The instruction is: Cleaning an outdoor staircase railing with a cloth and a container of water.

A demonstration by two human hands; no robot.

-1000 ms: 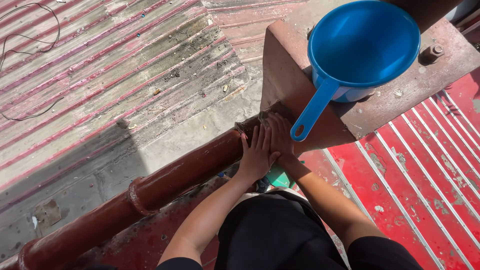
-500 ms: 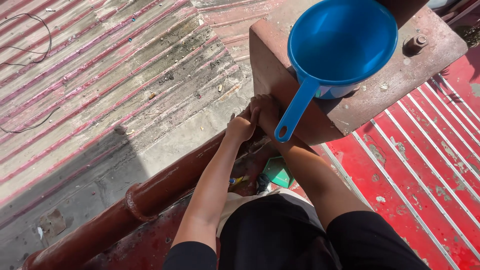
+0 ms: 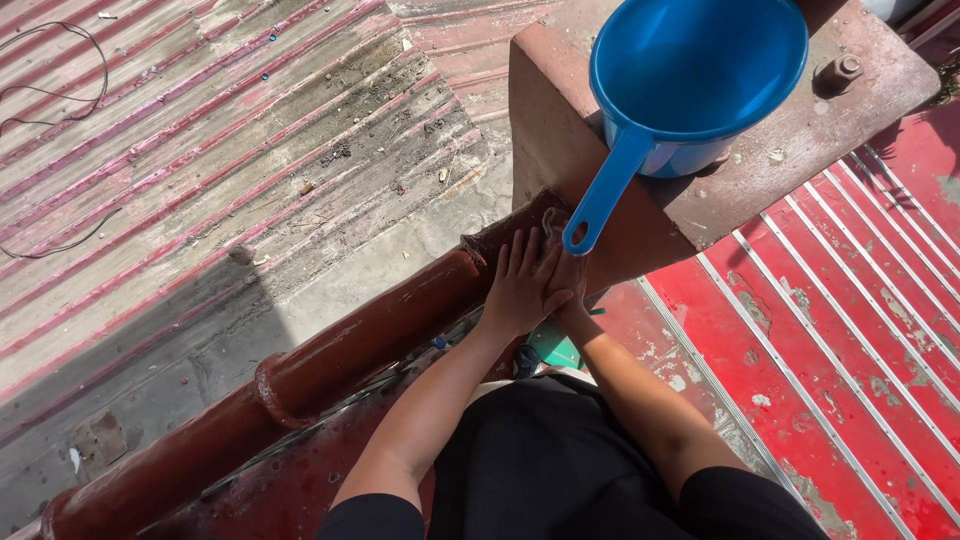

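My left hand [image 3: 520, 285] lies flat, fingers apart, on the end of a thick brown pipe rail [image 3: 350, 340] where it meets a reddish-brown post [image 3: 800, 140]. My right hand [image 3: 572, 282] is pressed against the same joint, mostly hidden behind the left hand; whether it holds anything is unclear. A blue plastic dipper [image 3: 700, 70] stands on the post's top, and its long handle [image 3: 605, 195] hangs down just above my hands.
A faded red corrugated roof [image 3: 200, 150] with grit and a black cable [image 3: 60, 60] lies beyond the rail. A red painted floor with metal strips [image 3: 850, 340] is at the right. A rusty bolt [image 3: 838, 70] sticks up from the post. A small green thing [image 3: 555, 345] lies near my knees.
Both hands stay at the joint of pipe and post. My left hand has flattened and spread its fingers over the pipe's end. The dipper has not moved.
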